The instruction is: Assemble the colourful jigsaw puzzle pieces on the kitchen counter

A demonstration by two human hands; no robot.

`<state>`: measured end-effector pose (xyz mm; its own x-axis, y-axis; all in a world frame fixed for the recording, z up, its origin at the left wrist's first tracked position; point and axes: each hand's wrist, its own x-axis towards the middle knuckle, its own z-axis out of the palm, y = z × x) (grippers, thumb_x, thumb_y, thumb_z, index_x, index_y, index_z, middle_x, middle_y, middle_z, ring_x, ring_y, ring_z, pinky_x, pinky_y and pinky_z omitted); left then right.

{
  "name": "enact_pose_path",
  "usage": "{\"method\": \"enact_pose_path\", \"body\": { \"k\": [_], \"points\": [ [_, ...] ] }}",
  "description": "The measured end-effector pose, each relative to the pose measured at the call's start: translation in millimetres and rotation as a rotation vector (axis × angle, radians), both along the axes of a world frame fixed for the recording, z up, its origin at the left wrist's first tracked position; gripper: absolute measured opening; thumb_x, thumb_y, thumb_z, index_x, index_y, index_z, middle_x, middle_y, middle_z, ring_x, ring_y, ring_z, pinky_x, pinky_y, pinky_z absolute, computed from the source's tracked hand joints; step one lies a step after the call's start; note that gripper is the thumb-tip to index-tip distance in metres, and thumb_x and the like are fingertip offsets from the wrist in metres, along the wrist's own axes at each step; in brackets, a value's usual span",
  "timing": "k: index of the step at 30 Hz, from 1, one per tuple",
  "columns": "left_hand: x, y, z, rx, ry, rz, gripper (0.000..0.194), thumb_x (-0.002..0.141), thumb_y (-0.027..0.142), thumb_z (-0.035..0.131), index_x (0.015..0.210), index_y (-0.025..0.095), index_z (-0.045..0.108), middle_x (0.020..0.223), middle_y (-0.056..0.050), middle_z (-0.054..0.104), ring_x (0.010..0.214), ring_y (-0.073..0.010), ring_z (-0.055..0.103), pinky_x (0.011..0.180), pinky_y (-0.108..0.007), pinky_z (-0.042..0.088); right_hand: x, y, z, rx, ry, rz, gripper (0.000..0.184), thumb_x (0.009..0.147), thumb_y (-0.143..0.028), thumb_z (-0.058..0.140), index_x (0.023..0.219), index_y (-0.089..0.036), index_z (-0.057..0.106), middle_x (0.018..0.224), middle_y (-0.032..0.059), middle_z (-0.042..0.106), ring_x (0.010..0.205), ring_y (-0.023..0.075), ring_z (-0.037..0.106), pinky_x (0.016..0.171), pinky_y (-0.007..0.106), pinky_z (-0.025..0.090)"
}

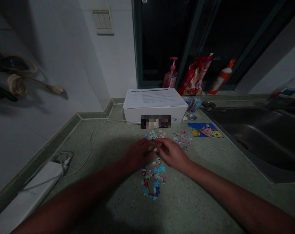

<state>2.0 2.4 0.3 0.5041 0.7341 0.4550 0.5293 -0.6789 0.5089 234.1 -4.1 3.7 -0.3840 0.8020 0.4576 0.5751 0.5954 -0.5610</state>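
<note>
My left hand (137, 154) and my right hand (174, 154) hover low over a speckled green countertop (186, 195), their fingertips almost meeting. Between the fingertips lie a few small jigsaw puzzle pieces (155, 149); any piece held in the fingers is hidden. A loose strip of multicoloured puzzle pieces (153, 180) runs toward me below the hands. Two more scattered groups of pieces lie beyond them, one (153, 135) straight ahead and one (182, 138) to the right. Further right lies a cartoon picture card (204, 130).
A white box (154, 112) topped with papers stands against the wall. A steel sink (254, 136) fills the right side. A white power strip (32, 191) and its cable (90, 146) lie at the left. A pump bottle (170, 76), a red bag (194, 76) and an orange-capped bottle (220, 78) stand on the windowsill.
</note>
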Motion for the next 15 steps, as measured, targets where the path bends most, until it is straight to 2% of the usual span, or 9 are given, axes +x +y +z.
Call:
{"method": "enact_pose_path", "body": {
  "k": [3,6,10,15],
  "points": [
    [-0.4,0.5,-1.3,0.029,0.019,-0.037,0.037,0.099,0.021,0.064,0.126,0.045,0.070,0.120,0.003,0.080,0.106,-0.0226,0.078,0.090,-0.040,0.066,-3.7,-4.3,-5.1,-0.058,0.090,0.006,0.036,0.099,-0.020,0.059,0.134,-0.025,0.067,0.103,0.0080,0.080,0.096,0.0269,0.078,0.091,0.044,0.064],
    [-1.1,1.3,-3.1,0.007,0.040,-0.078,0.031,0.101,0.020,0.064,0.124,0.039,0.071,0.118,-0.001,0.079,0.106,-0.0232,0.077,0.091,-0.040,0.066,-1.9,-2.8,-7.7,-0.104,0.140,0.015,0.036,0.099,-0.022,0.059,0.134,-0.024,0.066,0.100,0.0066,0.080,0.092,0.0256,0.078,0.090,0.043,0.063],
    [-1.6,3.3,-6.9,0.017,0.037,-0.106,0.023,0.100,0.017,0.066,0.119,0.029,0.071,0.115,-0.006,0.077,0.105,-0.0239,0.076,0.092,-0.039,0.065,-1.8,-2.2,-6.2,-0.154,0.175,0.050,0.037,0.099,-0.022,0.058,0.135,-0.023,0.064,0.097,0.0049,0.080,0.089,0.0234,0.078,0.088,0.041,0.063],
    [-1.8,5.8,-11.8,0.032,0.011,-0.113,0.017,0.099,0.017,0.068,0.113,0.026,0.069,0.110,-0.004,0.076,0.100,-0.0230,0.076,0.089,-0.038,0.064,-1.7,-3.2,-3.2,-0.181,0.179,0.058,0.034,0.102,-0.023,0.057,0.136,-0.026,0.063,0.097,0.0044,0.081,0.089,0.0235,0.078,0.088,0.042,0.064]
  ]
}}
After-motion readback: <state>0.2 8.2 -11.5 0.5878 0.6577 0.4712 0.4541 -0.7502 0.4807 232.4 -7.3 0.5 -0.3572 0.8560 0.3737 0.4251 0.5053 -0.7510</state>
